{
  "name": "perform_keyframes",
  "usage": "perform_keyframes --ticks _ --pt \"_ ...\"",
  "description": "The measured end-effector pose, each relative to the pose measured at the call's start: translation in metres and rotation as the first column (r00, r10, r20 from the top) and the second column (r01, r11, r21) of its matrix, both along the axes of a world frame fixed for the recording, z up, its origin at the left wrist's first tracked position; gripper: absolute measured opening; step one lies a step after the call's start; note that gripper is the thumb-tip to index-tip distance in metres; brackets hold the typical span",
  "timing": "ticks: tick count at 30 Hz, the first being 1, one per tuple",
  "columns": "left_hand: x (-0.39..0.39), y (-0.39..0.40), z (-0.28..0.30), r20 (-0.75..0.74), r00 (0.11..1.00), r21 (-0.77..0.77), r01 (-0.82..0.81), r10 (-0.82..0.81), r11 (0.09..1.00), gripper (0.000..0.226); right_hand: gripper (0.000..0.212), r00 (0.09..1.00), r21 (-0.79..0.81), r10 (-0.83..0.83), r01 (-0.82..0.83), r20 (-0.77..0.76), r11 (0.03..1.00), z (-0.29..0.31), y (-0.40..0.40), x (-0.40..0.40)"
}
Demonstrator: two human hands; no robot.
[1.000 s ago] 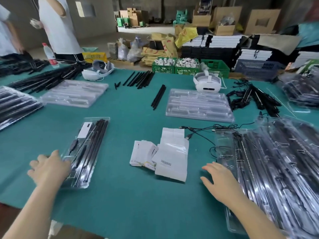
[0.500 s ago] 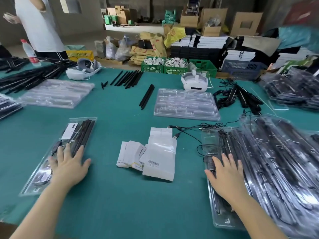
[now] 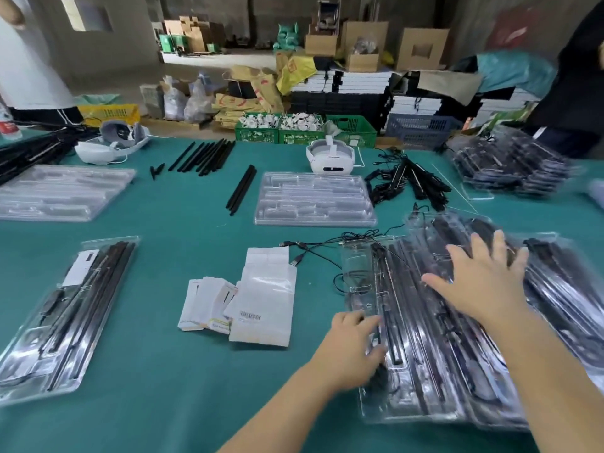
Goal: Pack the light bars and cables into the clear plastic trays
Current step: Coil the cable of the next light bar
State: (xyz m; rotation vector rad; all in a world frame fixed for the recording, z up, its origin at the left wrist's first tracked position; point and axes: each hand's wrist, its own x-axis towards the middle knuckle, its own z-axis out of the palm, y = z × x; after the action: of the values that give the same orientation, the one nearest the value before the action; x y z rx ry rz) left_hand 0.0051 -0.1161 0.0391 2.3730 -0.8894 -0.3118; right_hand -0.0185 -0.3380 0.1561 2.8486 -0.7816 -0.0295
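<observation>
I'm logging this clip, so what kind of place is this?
Probably a small packing workshop or warehouse. A long green-covered table holds clear plastic trays and filled trays of black light bars, and behind it stand cardboard boxes, stacked flat cartons and green crates of small parts.

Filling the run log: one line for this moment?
left hand: on near tray | right hand: flat on filled trays | packed tray: untouched

Packing workshop, green worktable [image 3: 163, 387], stacked cardboard boxes [image 3: 421, 49], plastic crates [image 3: 354, 130]
</observation>
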Motion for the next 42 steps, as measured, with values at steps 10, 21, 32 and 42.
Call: perform_keyframes --ticks 10,21,32,42 --pt "-0.001 -0.023 -0.013 -0.059 0.990 -0.080 -0.135 0.130 0.988 0.049 0.059 0.970 0.217 -0.038 -0.015 0.238 0.976 -0.010 -0.034 -0.029" --pt "0.004 -0.020 -0.006 -0.038 0.994 -0.004 -0.098 0.098 0.995 0.045 0.013 0.985 0.101 -0.093 0.079 0.144 0.992 0.012 -0.059 -0.023" --pt "0.007 -0.015 0.000 -0.061 0.997 0.051 -0.047 0.050 0.998 0.047 0.027 0.840 0.210 -0.051 -0.075 0.540 0.975 0.054 -0.032 0.000" --pt "0.009 -0.007 0.011 -0.061 0.990 -0.240 -0.137 0.126 0.961 0.047 0.054 0.624 0.190 0.069 -0.338 0.778 0.922 0.108 0.015 0.020"
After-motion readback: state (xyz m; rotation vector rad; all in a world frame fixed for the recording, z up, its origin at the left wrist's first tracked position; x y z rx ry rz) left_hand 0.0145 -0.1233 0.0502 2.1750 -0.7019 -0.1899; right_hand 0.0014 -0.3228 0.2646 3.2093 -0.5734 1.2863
